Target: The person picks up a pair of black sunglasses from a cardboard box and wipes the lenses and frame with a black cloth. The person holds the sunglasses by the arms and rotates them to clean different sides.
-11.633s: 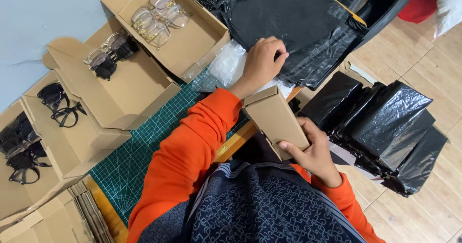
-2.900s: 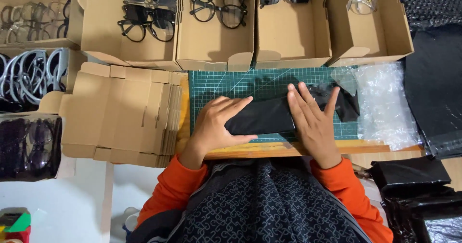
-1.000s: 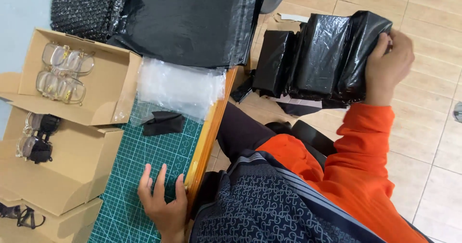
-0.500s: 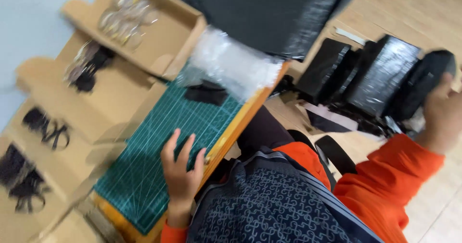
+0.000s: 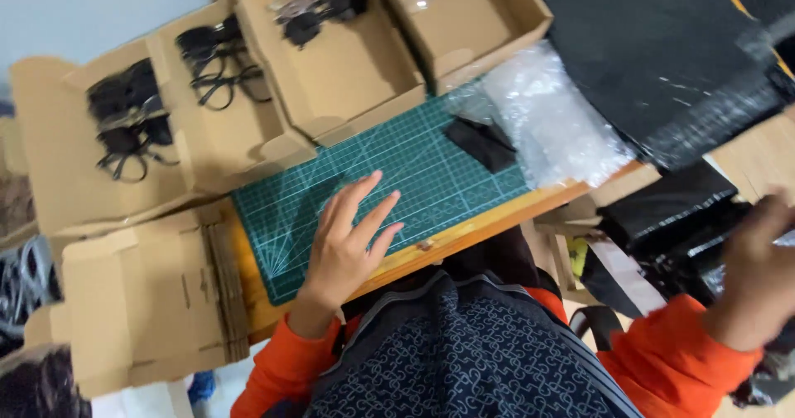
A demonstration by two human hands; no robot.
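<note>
- Resting flat on the green cutting mat (image 5: 414, 169), the left hand (image 5: 348, 248) lies open with fingers spread, holding nothing, near the mat's front edge.
- The right hand (image 5: 758, 273) reaches off the tabletop's right edge toward the black plastic-wrapped parcels (image 5: 671, 215) stacked low beside the seat; it is blurred, so I cannot tell whether it grips one or only touches it.
- Those parcels look light and boxy under loose, glossy film; the wrap is probably slippery and crinkly, so a hold across the firm sides would likely be safer than pinching the slack plastic.
- A small black folded piece (image 5: 482, 143) lies near the mat's far right corner, just beside a sheet of clear bubble wrap (image 5: 551, 128).
- Open cardboard boxes (image 5: 348, 62) line the far edge, holding eyeglasses (image 5: 319, 4), which seem fragile.
- Flattened cardboard blanks (image 5: 145, 298) sit at the left front corner.
- A large black sheet (image 5: 662, 53) covers the far right; wooden flooring shows beneath.
</note>
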